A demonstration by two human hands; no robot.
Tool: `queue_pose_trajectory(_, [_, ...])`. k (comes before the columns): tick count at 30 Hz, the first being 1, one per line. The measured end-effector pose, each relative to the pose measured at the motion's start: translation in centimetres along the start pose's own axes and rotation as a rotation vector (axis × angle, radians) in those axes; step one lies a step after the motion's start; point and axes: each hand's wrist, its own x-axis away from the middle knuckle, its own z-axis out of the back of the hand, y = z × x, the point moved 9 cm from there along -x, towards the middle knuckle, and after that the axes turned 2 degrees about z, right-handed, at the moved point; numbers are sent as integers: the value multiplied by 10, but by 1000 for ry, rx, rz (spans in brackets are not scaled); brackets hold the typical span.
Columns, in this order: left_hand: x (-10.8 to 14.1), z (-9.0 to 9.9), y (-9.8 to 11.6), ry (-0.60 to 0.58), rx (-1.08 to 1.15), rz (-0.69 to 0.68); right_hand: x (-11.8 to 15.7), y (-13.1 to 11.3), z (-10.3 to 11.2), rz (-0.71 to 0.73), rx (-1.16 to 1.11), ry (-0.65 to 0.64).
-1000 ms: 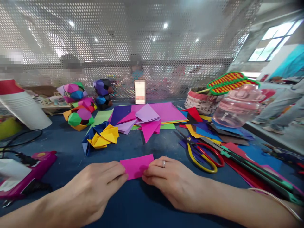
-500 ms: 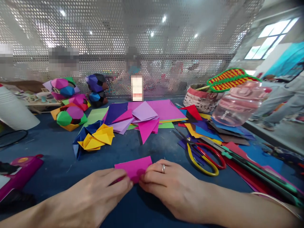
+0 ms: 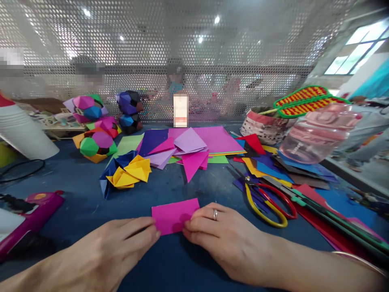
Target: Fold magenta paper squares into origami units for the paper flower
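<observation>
A folded magenta paper rectangle (image 3: 174, 215) lies on the dark blue table in front of me. My left hand (image 3: 121, 243) is closed at its left end, fingertips pressed together on the lower left corner. At the right end, my right hand (image 3: 215, 235) pinches the paper's edge, a ring on one finger. The thumbs are mostly hidden. Beyond the paper sit yellow folded paper pieces (image 3: 129, 174) and a dark blue folded piece (image 3: 105, 180). Pink and lilac folded papers (image 3: 191, 142) lie farther back on a stack of coloured sheets (image 3: 219, 140).
Scissors (image 3: 267, 202) with red and yellow handles lie at right, beside a green-and-black cutter (image 3: 331, 215) and loose coloured paper. A pink water bottle (image 3: 316, 134) stands behind. At left are paper balls (image 3: 97, 144), white cups (image 3: 27, 129) and a magenta device (image 3: 39, 215).
My left hand has slid left along the paper, uncovering more of its lower edge. The right hand keeps its hold at the right end. The whole view has shifted slightly.
</observation>
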Motion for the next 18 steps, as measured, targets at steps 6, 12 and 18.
queue_pose_trajectory(6, [16, -10, -1, 11, -63, 12, 0, -1, 0, 8, -2, -4])
queue_pose_trajectory(12, [43, -32, -5, -146, -59, -5, -1, -1, 0, 3, 7, -17])
queue_pose_trajectory(18, [36, -28, -7, -130, -24, 36, 0, -2, 0, 16, 17, -18])
